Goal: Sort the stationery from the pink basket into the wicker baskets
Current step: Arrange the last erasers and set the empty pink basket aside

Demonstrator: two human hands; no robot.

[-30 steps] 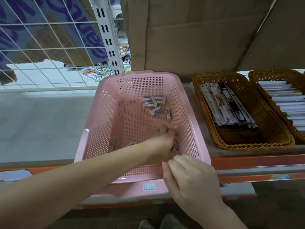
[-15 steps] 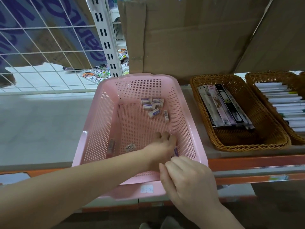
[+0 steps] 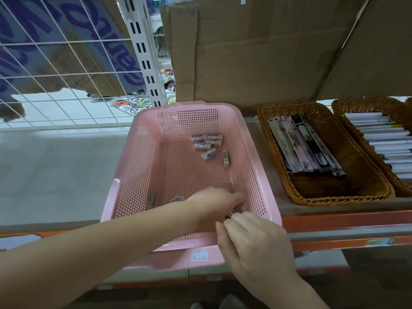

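The pink basket (image 3: pixel 247 130) sits on the shelf in front of me. Several small erasers (image 3: pixel 207 144) lie at its far end, and two more erasers (image 3: pixel 151 197) at its near left. My left hand (image 3: pixel 214 202) reaches into the near right corner, fingers bent down onto an eraser with a purple label (image 3: pixel 231 213). My right hand (image 3: pixel 252 241) hovers over the front right rim, fingers curled, knuckles against that eraser; its palm is hidden. A wicker basket (image 3: pixel 338 199) to the right holds long packaged pens. A second wicker basket (image 3: pixel 365 101) beyond it holds white pens.
Cardboard boxes (image 3: pixel 256 52) stand right behind the baskets. A white wire grid (image 3: pixel 55 74) and a slotted upright (image 3: pixel 145 52) close off the left back, with snack packets (image 3: pixel 131 103) behind them. An orange shelf edge (image 3: pixel 345 219) runs along the front.
My right hand has moved up and forward over the basket's front rim, closer to my left hand. My left hand stayed in the near right corner with the eraser.
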